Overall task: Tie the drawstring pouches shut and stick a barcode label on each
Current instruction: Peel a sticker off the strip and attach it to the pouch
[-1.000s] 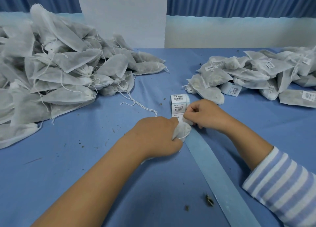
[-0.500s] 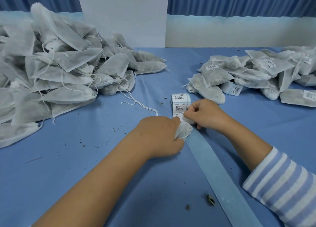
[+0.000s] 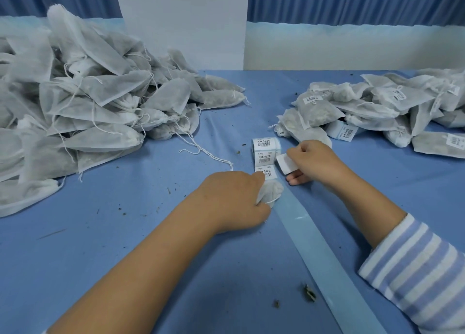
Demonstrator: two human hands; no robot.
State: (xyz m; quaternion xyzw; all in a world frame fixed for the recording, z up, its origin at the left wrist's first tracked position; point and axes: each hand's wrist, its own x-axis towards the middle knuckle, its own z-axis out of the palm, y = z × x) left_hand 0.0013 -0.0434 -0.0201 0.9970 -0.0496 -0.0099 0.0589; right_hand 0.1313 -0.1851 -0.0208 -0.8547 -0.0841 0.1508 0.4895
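Since 0.5 s ago, the right grip [image 3: 314, 162] has been drawn away from the pouch [image 3: 271, 191] toward 2 o'clock, and 1 label [image 3: 286, 163] is now pinched in it, blank side up. The pouch is clenched in the left grip [image 3: 234, 200] at the centre of the worktop [image 3: 125, 258], just beside the label roll [image 3: 264, 147] at 12 o'clock. Untied pouches [image 3: 88, 107] are heaped at 10 o'clock, labelled pouches [image 3: 377, 107] at 2 o'clock. Backing tape [image 3: 327, 253] is trailed toward 5 o'clock.

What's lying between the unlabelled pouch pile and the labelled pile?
Head view: the barcode label roll with its unrolled strip, plus loose drawstrings.
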